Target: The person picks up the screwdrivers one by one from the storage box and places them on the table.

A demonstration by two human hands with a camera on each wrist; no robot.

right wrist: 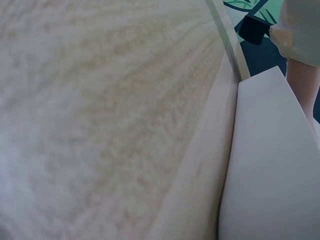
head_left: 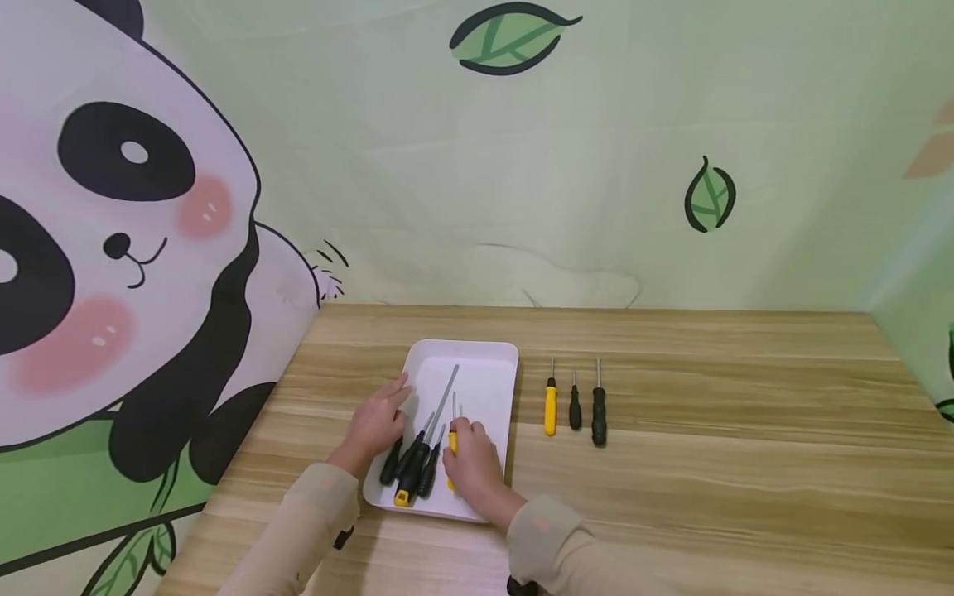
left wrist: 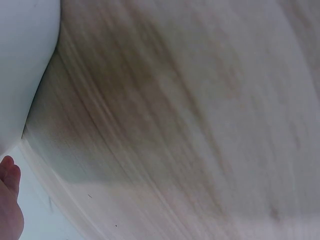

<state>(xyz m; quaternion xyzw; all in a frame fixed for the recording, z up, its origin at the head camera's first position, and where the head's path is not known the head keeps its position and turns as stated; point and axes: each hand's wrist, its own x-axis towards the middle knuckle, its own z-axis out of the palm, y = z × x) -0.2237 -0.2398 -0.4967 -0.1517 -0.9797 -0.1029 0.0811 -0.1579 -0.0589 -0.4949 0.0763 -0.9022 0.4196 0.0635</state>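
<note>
A white tray (head_left: 488,377) holds several screwdrivers, most with black handles. My right hand (head_left: 475,465) reaches into its right half, with thumb and fingers around a yellow-handled screwdriver (head_left: 451,443). The hand covers part of that handle; a second thin shaft shows beside it. At the tray's left edge, my left hand (head_left: 378,419) rests with fingers extended along the rim, near a short black screwdriver (head_left: 391,463). Left of centre lies a large black screwdriver with a yellow end (head_left: 409,480). The left wrist view catches only some fingers (left wrist: 10,182) beside the tray.
Right of the tray, three screwdrivers stand in a row on the wooden table (head_left: 715,463): a yellow one (head_left: 550,411), a small black one (head_left: 575,410) and a larger black one (head_left: 599,416). A panda-printed backdrop (head_left: 596,165) borders the table's far edge.
</note>
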